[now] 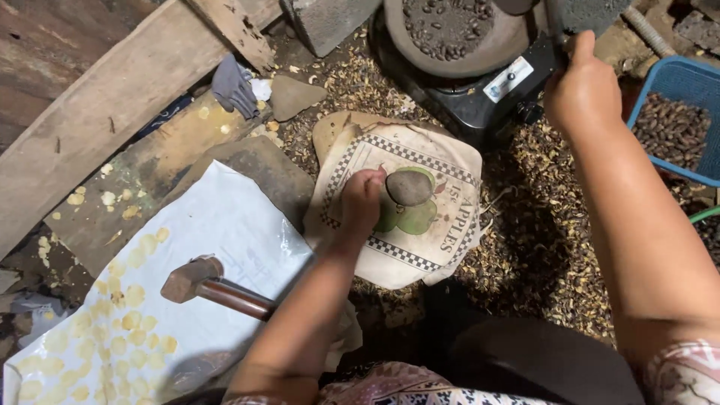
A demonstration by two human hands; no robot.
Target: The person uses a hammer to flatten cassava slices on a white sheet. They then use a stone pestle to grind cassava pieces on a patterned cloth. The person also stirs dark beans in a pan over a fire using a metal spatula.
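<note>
The left hand [361,201] pinches something small beside the flat grey stone [409,187] on the printed cloth [442,247] — its working pad — while the right hand [583,90] grips the black stove's [480,105] pan handle.

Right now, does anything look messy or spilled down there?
Yes. Brown husks and shell bits are scattered over the ground around the printed cloth and the dark stove, as if spilled. Pale flat pieces dot the white sheet, and a few lie off it on the wooden plank.
</note>
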